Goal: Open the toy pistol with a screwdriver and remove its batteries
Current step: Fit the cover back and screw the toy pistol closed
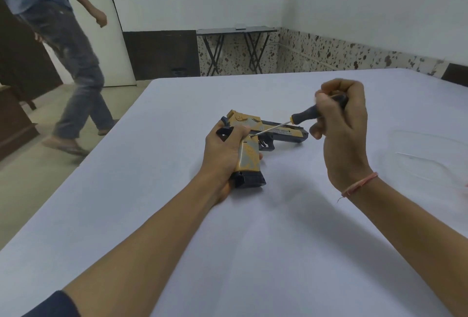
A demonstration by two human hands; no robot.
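Pistol [255,137] lies on its side on the white table [177,215], its handle clenched in the left grip [224,154], barrel pointing away to the right. Right grip [339,124], raised beyond the barrel, is closed around the dark handle of a screwdriver [304,117]. The thin shaft slants down leftward, tip meeting the body just above the left thumb.
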